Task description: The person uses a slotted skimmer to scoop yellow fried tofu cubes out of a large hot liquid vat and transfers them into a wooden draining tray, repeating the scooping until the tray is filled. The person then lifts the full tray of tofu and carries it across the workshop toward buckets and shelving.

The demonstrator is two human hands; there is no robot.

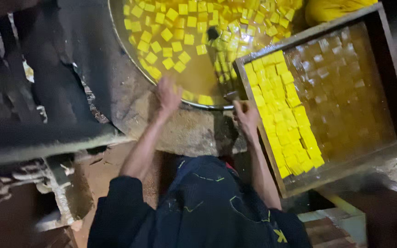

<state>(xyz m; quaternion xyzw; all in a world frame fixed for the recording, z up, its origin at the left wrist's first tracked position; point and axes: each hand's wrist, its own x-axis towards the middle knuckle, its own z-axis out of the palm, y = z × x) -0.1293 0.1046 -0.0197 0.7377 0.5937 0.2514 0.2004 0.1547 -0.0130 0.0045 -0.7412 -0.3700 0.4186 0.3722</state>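
A big round wok (116, 32) holds yellow liquid with several yellow cubes (166, 34) floating in it. To its right lies a wooden tray (394, 78) with rows of the same yellow cubes (281, 115) packed along its left side. My left hand (167, 94) hovers over the wok's near rim, fingers apart, blurred and holding nothing. My right hand (246, 115) rests at the tray's left edge, fingers curled around a short dark handle (230, 96) that points toward the wok. A small dark object (213, 33) sits in the liquid.
The wok sits in a rough stone or clay surround (194, 131). Dark, sooty surfaces (47, 92) fill the left side. My dark clothing (203, 206) covers the lower middle. A yellow cloth or bag (331, 9) lies at the top behind the tray.
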